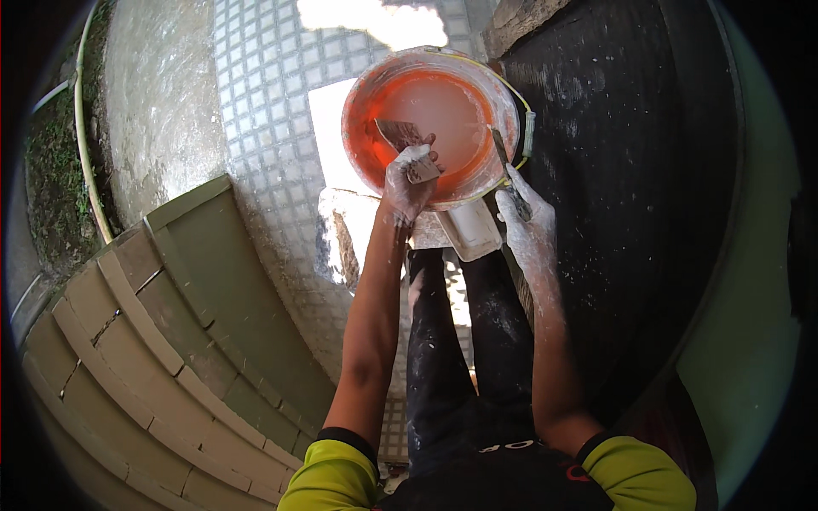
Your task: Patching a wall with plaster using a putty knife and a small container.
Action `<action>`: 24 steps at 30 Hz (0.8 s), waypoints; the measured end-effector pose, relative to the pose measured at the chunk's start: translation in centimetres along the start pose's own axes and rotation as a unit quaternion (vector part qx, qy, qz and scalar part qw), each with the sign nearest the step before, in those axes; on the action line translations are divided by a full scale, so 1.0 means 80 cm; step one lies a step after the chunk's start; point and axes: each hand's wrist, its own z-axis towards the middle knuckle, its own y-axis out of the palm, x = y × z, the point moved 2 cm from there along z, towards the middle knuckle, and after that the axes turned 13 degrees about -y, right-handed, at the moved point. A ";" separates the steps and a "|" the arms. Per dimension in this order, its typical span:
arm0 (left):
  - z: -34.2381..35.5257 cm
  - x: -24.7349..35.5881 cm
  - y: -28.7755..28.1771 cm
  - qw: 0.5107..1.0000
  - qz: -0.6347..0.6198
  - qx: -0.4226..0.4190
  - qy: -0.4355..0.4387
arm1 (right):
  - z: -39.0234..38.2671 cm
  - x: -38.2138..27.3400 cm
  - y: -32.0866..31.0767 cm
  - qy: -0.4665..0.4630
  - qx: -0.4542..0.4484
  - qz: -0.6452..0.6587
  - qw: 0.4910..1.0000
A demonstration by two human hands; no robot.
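My left hand (409, 177), smeared white, grips a flat, whitish, dirty piece (394, 134) over the near left of a bucket (365, 87); I cannot make out exactly what the piece is. The bucket is orange-red inside, caked white at the rim, with a yellow handle and milky liquid (440, 111) in it. My right hand (526, 217), coated white, is closed on a narrow scraper (501, 149) at the bucket's right rim, blade pointing up and away. A small pale rectangular tray (469, 228) lies below the near rim, between my hands.
A white board (328, 132) and a white-stained slab (341, 230) are under and beside the bucket on a tiled floor (264, 85). A dark surface (622, 187) fills the right. A low block wall (145, 332) is at lower left; a pipe (85, 145) runs along the far left.
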 end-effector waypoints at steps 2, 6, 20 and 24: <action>0.006 -0.005 0.000 0.994 0.095 0.055 0.006 | -0.001 0.001 -0.008 0.020 -0.006 -0.037 0.999; 0.004 -0.005 0.000 0.782 0.484 0.305 0.248 | -0.003 0.001 -0.011 0.012 -0.010 -0.049 0.999; -0.017 -0.015 0.023 0.878 0.393 0.124 0.243 | 0.013 -0.009 0.030 -0.005 -0.105 -0.258 0.960; -0.018 -0.019 0.014 0.890 0.374 0.126 0.230 | 0.040 0.006 0.048 -0.085 -0.039 -0.242 0.966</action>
